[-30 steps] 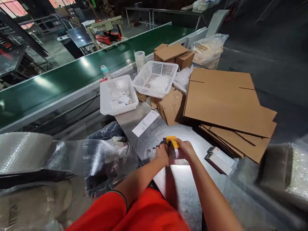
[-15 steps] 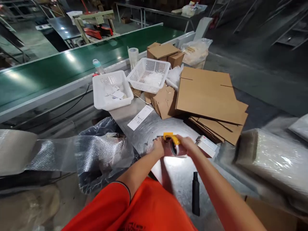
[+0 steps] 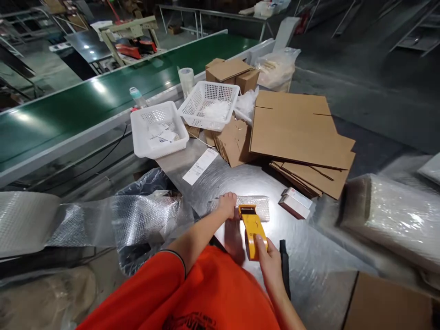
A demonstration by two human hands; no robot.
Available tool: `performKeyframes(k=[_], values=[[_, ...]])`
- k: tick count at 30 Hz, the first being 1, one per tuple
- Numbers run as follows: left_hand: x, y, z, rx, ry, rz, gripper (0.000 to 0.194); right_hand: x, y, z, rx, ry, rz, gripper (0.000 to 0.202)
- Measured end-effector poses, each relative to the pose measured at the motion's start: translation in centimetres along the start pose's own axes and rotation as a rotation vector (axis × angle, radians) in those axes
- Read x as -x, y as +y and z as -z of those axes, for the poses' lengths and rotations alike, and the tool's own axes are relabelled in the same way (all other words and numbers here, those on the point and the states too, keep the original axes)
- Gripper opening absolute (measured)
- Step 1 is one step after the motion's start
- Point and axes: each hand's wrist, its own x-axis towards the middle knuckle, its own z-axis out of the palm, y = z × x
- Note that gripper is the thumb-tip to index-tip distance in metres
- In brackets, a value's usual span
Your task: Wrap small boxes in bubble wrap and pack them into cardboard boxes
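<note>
A flat bubble-wrapped package [image 3: 258, 208] lies on the metal tabletop in front of me. My left hand [image 3: 228, 204] is closed over its middle, holding it down. My right hand [image 3: 268, 256] grips a yellow tape dispenser [image 3: 253, 231], whose front end rests against the package just right of my left fingers. Beside my right wrist lies a black stick-like object [image 3: 285, 268], partly hidden by that hand. A small white box [image 3: 295, 203] stands to the right of the package. A white printed label [image 3: 200, 166] lies farther up the table.
Two white baskets [image 3: 135, 142] with papers and plastic stand at the back, before a green conveyor [image 3: 113, 85]. Flat cardboard sheets [image 3: 292, 123] are stacked at back right. Bubble wrap [image 3: 137, 220] runs along the left, and a plastic-wrapped bundle [image 3: 395, 224] sits at right.
The tape dispenser has come toward me in my right hand and turned so its yellow side faces up. My left hand stays on the package, which shows more now.
</note>
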Motion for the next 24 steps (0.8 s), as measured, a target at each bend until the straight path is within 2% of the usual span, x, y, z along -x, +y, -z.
performKeyframes(k=[4, 7, 11, 14, 19, 24], values=[[0.5, 0.2, -0.2, -0.009, 0.029, -0.007, 0.104, 0.1, 1.0, -0.2, 0.001, 0.007, -0.004, 0.059], [1.2, 0.0, -0.5, -0.007, 0.071, -0.033, 0.114, 0.3, 0.9, 0.0, -0.028, 0.009, -0.016, 0.057], [2.0, -0.2, -0.6, -0.016, 0.099, -0.073, 0.103, 0.5, 0.1, 0.5, -0.057, 0.02, -0.027, 0.058], [2.1, -0.2, -0.4, -0.024, 0.088, -0.077, 0.096, 0.4, 0.8, 0.4, -0.093, -0.015, -0.059, 0.061], [1.3, -0.1, 0.1, -0.019, 0.054, -0.078, 0.11, -0.5, 3.3, -0.6, -0.134, -0.064, -0.063, 0.062], [-0.1, -0.6, 0.7, -0.021, -0.03, -0.066, 0.117, -1.8, 4.0, -1.5, -0.174, -0.084, -0.034, 0.061]])
